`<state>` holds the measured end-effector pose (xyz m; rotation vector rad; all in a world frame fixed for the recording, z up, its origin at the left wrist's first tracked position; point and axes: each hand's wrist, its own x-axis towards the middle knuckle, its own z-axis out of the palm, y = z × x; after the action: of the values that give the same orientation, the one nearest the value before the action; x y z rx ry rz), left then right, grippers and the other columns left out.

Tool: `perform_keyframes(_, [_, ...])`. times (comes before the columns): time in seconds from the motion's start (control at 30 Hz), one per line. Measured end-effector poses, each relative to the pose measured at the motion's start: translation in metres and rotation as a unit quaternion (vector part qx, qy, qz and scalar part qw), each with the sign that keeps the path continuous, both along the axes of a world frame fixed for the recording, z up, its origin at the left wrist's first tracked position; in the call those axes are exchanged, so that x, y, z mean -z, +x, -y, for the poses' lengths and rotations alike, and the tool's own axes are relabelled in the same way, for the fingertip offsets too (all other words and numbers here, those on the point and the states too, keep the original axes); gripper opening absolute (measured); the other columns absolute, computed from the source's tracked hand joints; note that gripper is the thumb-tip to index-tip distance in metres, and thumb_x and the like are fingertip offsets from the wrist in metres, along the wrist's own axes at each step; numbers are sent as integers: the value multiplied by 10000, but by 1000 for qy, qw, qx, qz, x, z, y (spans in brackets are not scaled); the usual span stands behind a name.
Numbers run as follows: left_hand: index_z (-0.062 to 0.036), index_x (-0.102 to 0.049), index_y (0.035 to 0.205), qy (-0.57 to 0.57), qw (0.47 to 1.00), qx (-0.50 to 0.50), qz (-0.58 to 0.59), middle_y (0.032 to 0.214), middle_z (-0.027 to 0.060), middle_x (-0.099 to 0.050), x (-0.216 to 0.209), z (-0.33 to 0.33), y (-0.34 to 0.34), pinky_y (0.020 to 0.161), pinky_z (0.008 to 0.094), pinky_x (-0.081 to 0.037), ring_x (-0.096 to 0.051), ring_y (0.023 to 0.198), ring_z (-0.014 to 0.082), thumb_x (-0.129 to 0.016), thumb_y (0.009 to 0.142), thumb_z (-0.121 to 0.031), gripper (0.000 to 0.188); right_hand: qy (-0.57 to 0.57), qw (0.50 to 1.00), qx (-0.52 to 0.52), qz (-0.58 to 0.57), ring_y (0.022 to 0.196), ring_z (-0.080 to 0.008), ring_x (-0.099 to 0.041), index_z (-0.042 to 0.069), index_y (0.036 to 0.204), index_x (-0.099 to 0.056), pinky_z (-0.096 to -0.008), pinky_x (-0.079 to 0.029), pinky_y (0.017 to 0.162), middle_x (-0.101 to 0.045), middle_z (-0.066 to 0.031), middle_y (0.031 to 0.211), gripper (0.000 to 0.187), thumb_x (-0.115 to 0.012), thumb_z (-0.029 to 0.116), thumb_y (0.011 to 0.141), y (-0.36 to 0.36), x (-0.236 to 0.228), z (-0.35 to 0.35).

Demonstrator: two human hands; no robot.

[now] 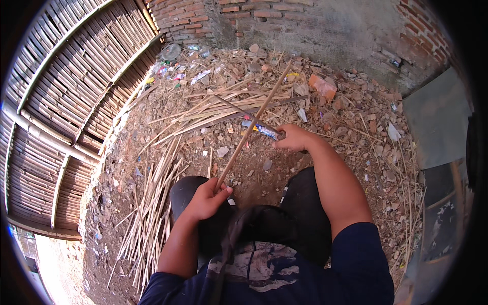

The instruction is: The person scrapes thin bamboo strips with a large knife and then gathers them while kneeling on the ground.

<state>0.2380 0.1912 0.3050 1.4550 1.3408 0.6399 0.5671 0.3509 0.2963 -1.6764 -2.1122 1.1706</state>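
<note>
A: Start closest in. What's by the person's body?
B: Dark trousers point(305, 195), knees bent, with the left hand point(207, 200) just above the left knee.
A: Is that hand spread?
B: No, its thumb and fingers are closed around the lower end of a long bamboo strip point(253, 127), which slants up, away and to the right.
A: And beside that hand?
B: To its left, a loose pile of thin bamboo strips point(150, 216) lies on the ground.
A: The right hand point(295, 138)?
B: Farther out than the left, its fingers curled around the near end of a thin dark tool point(236, 107). The tool points away and leftward, crossing the long strip between the hands; I cannot tell whether they touch.
A: Something blue shows by those fingertips.
B: A blue wrapper point(268, 133), just left of the right hand.
A: Beyond both hands?
B: A second heap of strips point(203, 113), then an orange brick chunk point(323, 87) ahead and right of the right hand, among rubble. Farthest ahead stands a brick wall point(305, 30); a slatted bamboo panel point(66, 96) rises far left of the left hand.
</note>
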Motion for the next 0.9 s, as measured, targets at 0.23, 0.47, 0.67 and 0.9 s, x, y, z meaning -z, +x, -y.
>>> perform_keyframes(0.23, [-27, -621, 956, 15, 994, 40, -97, 710, -30, -543, 2, 0, 6, 587, 268, -414, -491, 667, 66, -722, 948, -309, 299, 59, 965, -217, 137, 1021, -362, -681, 34, 1226, -671, -441, -536, 881, -700, -211, 1118, 554, -764, 340, 774, -54, -26, 37])
perform_keyframes(0.47, [-8, -627, 936, 49, 986, 14, -159, 691, 23, -571, 2, 0, 13, 598, 302, -447, -522, 654, 104, -737, 924, -349, 358, -9, 999, 10, 40, 801, -259, -691, -21, 1291, -619, -391, -532, 738, -699, -178, 929, 641, -776, 333, 781, -2, 0, -2])
perform_keyframes(0.67, [-8, -621, 924, 39, 987, -2, -157, 685, 42, -570, 2, 3, 14, 602, 320, -453, -532, 643, 128, -742, 913, -377, 389, 47, 980, -171, 93, 965, -307, -696, -25, 1275, -626, -412, -546, 810, -716, -209, 1015, 614, -748, 322, 783, -47, -19, 31])
perform_keyframes(0.9, [-14, -618, 913, 45, 986, -10, -161, 688, 16, -565, 1, 1, 16, 599, 312, -447, -520, 647, 111, -745, 912, -379, 386, 4, 996, 88, 16, 953, -334, -700, -9, 1254, -648, -427, -540, 836, -719, -202, 1038, 593, -765, 323, 776, 5, 8, -9])
